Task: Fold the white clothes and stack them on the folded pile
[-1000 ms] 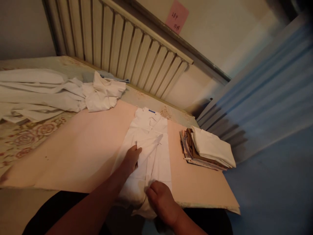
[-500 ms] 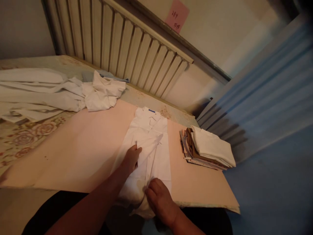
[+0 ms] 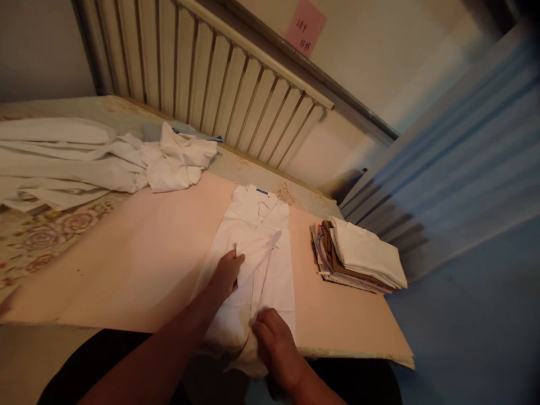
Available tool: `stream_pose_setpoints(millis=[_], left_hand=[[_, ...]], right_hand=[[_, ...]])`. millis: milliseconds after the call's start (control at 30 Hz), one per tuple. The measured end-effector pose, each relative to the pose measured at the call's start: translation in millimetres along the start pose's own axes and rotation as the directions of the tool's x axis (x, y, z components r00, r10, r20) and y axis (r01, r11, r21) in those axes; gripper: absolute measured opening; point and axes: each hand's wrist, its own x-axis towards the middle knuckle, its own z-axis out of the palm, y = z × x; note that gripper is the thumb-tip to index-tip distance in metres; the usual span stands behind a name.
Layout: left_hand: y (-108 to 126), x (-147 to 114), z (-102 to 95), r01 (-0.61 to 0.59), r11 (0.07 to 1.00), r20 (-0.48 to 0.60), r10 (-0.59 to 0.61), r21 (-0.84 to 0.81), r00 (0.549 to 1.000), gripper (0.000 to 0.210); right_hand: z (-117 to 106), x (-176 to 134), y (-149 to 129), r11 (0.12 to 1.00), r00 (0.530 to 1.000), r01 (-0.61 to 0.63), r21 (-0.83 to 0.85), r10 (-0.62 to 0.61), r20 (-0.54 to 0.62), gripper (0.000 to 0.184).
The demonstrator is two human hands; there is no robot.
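L hand [image 3: 225,275] fingers together, flat on white shirt [image 3: 257,236]; R hand [image 3: 274,343] fingers pinch its hem.

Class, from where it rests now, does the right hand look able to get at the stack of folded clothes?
Probably yes: the right hand grips the white shirt, and only bare board separates it from the stack of folded clothes.

White shirt [image 3: 257,247], frame centre: thin matt cloth, showing soft creases. Board [image 3: 139,264] lying beneath: smooth, matt, pale pink card. Radiator [image 3: 219,73], upper left: ribbed painted metal, looking dull.
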Motion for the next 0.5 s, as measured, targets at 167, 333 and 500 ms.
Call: stream_pose_setpoints(millis=[167,333,500], left_hand=[[0,1,0.3,0.006,1.0,-0.002,-0.006,0.001,1.0,0.022],[2,1,1.2,0.016,1.0,-0.015,-0.016,0.002,1.0,0.024],[1,2,1.3,0.038,0.999,-0.029,-0.038,0.017,0.999,0.024]], right_hand=[[9,2,11,0.997,0.994,-0.05,-0.058,0.044,-0.099,0.023],[8,11,19,0.989,0.984,-0.135,-0.063,0.127,-0.124,0.019],[8,11,21,0.989,0.983,-0.143,-0.035,0.138,-0.123,0.025]])
